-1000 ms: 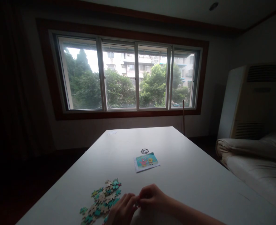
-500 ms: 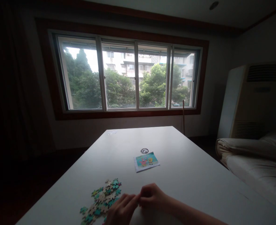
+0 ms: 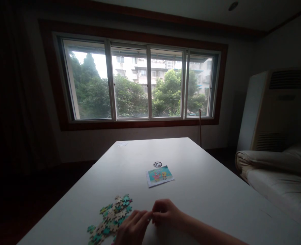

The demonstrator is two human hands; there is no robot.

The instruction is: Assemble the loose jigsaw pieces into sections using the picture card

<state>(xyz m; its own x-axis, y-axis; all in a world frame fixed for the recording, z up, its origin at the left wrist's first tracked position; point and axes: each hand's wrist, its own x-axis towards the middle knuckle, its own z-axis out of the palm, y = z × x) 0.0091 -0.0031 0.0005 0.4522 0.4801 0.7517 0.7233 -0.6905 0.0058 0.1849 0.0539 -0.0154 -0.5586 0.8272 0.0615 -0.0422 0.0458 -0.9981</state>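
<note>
My left hand (image 3: 133, 227) and my right hand (image 3: 165, 211) meet at the near edge of a white table (image 3: 204, 190), fingertips pinched together around something too small to make out. Just left of them lies a loose pile of puzzle pieces (image 3: 112, 216), teal and pale, spread on the tabletop. My left hand's fingers rest right beside the pile's edge. Farther up the table lies a small cartoon picture card (image 3: 159, 176).
A small round dark object (image 3: 157, 164) sits just beyond the card. A wide window (image 3: 140, 85) fills the far wall. A pale sofa (image 3: 275, 173) and a tall air conditioner unit (image 3: 273, 109) stand at the right.
Both hands stay pinched together at the table's near edge, shifting only slightly. Nothing else has moved.
</note>
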